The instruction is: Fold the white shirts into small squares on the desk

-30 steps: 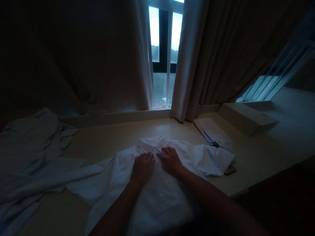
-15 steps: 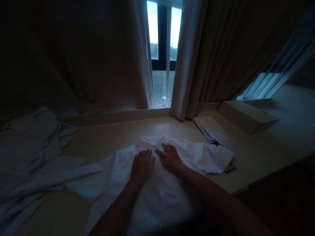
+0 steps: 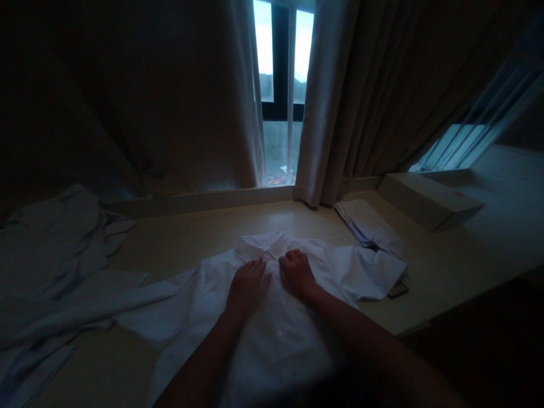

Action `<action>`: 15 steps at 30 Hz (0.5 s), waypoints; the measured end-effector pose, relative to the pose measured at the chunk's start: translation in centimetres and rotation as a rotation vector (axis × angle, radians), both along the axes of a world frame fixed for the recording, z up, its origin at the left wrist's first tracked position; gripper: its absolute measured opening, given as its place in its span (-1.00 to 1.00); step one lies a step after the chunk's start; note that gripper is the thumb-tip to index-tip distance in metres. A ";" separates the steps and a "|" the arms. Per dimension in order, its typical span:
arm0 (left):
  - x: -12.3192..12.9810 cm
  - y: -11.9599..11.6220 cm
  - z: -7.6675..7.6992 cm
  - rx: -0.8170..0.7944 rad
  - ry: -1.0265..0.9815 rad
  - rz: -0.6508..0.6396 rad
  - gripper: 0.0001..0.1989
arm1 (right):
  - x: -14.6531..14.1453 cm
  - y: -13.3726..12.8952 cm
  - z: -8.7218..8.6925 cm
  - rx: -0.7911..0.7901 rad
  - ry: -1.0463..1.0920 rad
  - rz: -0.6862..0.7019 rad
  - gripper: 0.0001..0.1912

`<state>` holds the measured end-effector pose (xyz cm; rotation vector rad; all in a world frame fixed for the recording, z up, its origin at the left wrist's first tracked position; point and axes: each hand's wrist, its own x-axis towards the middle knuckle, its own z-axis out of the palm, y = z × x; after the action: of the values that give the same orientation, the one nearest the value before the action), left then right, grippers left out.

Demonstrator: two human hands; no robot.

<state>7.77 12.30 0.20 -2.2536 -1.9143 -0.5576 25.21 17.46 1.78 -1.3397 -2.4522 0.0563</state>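
Observation:
A white shirt lies front up on the pale wooden surface, its collar toward the window and its sleeves spread to both sides. My left hand rests on the shirt front just below the collar, fingers stretched out and the thumb apart. To the right of the button line, my right hand is on the shirt with its fingers curled in. Whether cloth is pinched under those fingers is hidden. A small button shows lower down the front.
Crumpled pale clothes lie at the left. Folded white cloth sits at the right, a small dark-edged object by the right sleeve. Farther right is a box. Curtains hang beside the window at the back.
My right hand has drawn slightly to the right, away from the collar opening, and its fingers have curled in. My left hand has barely moved. The shirt lies nearly as before.

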 end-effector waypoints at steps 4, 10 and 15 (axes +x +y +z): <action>-0.1 0.1 0.0 0.002 -0.010 -0.019 -0.58 | 0.1 -0.2 0.2 -0.013 0.002 0.042 -0.69; 0.0 0.1 0.0 0.032 0.010 0.015 -0.58 | -0.2 0.1 -0.2 0.011 0.041 0.010 -0.54; 0.0 0.2 -0.3 -0.016 0.013 0.006 -0.55 | -0.4 0.3 -0.8 -0.013 0.029 0.012 -0.57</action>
<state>7.77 12.52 -0.13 -2.2548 -1.9260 -0.5270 24.81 17.80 0.94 -1.3208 -2.4400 0.0941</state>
